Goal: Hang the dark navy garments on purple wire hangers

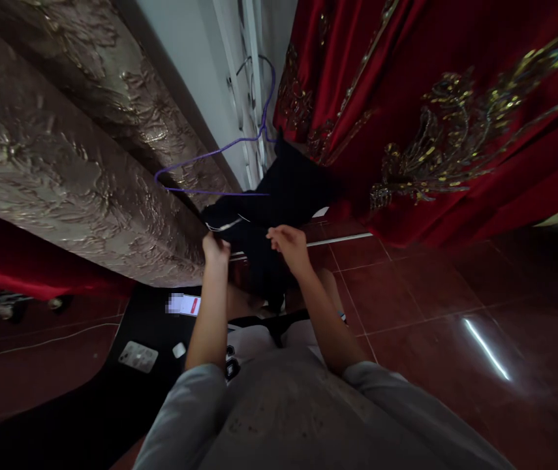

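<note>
A purple wire hanger hangs by its hook from white upright bars. Over its right side drapes a dark, nearly black garment, which falls down in front of me. My left hand is closed on the garment's left edge, just below a thin white strip or cord. In front of the lower cloth is my right hand, its thumb and fingertips pinched together. Whether cloth or thread lies between those fingertips is too dark to make out.
Textured beige curtains hang at left, red sequined drapes at right. The white bars stand ahead. On a black surface lie a lit phone, a patterned phone or case and a small white case. Red tiles cover the floor.
</note>
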The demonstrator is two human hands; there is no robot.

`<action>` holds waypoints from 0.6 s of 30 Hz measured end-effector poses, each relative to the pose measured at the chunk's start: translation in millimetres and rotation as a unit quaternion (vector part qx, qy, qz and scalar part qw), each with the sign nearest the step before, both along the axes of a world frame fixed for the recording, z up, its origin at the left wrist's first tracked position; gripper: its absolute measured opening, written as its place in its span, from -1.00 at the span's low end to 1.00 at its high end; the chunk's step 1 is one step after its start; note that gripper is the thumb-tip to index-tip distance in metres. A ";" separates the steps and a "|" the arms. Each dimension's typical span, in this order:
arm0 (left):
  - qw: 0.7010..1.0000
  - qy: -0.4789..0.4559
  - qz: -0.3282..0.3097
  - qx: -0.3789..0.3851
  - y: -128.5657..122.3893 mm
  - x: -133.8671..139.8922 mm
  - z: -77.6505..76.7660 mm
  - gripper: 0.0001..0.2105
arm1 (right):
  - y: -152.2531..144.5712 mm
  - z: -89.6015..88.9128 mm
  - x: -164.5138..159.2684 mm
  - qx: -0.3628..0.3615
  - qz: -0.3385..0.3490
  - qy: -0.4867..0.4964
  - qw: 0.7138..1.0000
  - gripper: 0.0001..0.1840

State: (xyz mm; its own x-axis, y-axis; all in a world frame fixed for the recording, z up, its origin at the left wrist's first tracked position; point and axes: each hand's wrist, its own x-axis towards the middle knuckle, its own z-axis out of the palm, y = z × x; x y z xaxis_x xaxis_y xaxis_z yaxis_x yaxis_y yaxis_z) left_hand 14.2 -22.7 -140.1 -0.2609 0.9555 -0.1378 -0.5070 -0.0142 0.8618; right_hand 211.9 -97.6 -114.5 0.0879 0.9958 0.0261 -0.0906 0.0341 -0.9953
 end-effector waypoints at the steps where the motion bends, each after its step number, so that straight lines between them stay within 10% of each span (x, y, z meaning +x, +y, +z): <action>1: 1.000 -0.010 0.002 -0.010 -13.0 9.4 -7.5 -0.92 | -1.3 -4.4 9.1 -0.004 -0.023 0.002 1.000 -0.65; 5: 0.999 -0.024 -0.039 -0.005 -56.7 41.5 -2.2 -0.82 | -9.1 -19.2 25.8 0.069 -0.035 -0.102 0.992 -0.56; 8: 0.981 0.141 -0.080 0.110 -73.0 58.5 27.8 -0.76 | -14.0 -18.8 9.6 0.103 0.089 -0.163 0.977 -0.37; 12: 0.859 0.404 -0.136 0.283 -80.4 54.1 50.3 -0.64 | -9.9 1.6 -0.9 0.067 0.216 -0.164 0.960 -0.78; 18: 0.702 0.527 -0.443 0.183 -96.6 3.0 7.3 -0.55 | 50.8 41.2 34.6 0.130 0.172 -0.247 0.945 -0.92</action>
